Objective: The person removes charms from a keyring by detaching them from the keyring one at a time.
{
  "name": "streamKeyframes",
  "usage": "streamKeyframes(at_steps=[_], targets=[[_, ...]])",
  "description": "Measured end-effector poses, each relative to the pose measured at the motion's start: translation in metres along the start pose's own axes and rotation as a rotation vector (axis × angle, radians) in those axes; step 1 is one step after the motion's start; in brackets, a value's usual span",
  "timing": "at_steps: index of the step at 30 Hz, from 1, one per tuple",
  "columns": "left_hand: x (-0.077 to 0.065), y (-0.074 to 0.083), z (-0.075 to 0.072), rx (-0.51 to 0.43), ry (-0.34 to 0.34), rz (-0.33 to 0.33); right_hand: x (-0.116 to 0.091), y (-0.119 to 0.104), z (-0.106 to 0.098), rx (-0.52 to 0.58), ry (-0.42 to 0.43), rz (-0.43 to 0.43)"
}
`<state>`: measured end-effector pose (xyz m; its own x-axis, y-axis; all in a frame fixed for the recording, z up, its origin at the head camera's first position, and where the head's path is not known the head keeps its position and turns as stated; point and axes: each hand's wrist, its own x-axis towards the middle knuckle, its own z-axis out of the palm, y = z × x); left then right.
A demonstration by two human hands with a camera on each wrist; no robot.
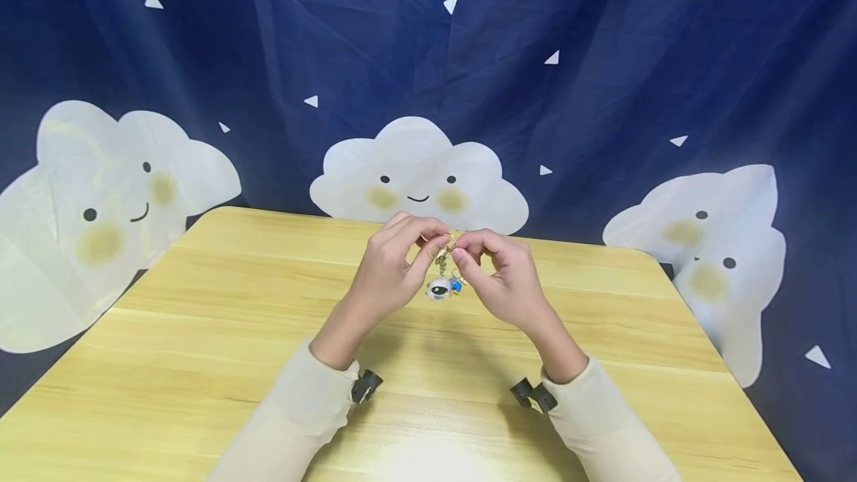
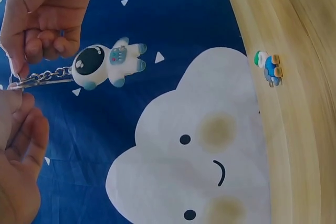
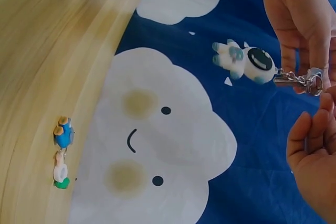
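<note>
A white astronaut keychain (image 1: 439, 288) with a dark visor hangs by its chain (image 2: 50, 73) between my hands. Its metal ring (image 3: 314, 83) is pinched at the fingertips of both hands, my left hand (image 1: 388, 270) and my right hand (image 1: 505, 277), held up over the table. A slim metal piece (image 3: 286, 81), shaped like a key, hangs beside the chain. Fingers partly cover the ring. On the table lies a small blue, white and green figure (image 2: 270, 68) with a small loop; it overlaps the astronaut in the head view.
A light wood table (image 1: 221, 333) stretches under my arms, its far edge close behind my hands. Past it hangs a dark blue curtain (image 1: 375, 21) printed with smiling white clouds and small triangles. Black camera mounts (image 1: 366, 387) are strapped at both wrists.
</note>
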<state>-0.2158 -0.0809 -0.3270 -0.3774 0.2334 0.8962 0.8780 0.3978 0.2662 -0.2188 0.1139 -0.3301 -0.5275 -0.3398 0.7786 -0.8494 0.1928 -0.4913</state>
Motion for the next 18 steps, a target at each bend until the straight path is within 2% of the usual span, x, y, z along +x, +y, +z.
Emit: streamKeyframes(at_steps=[10, 18], targets=[[-0.0009, -0.0017, -0.0013, 0.026, -0.025, -0.006, 0.0013, -0.0003, 0.001, -0.047, -0.013, -0.024], [0.0, -0.001, -0.0036, -0.039, -0.085, -0.047, 0.001, -0.0008, -0.0011, -0.078, -0.007, -0.041]])
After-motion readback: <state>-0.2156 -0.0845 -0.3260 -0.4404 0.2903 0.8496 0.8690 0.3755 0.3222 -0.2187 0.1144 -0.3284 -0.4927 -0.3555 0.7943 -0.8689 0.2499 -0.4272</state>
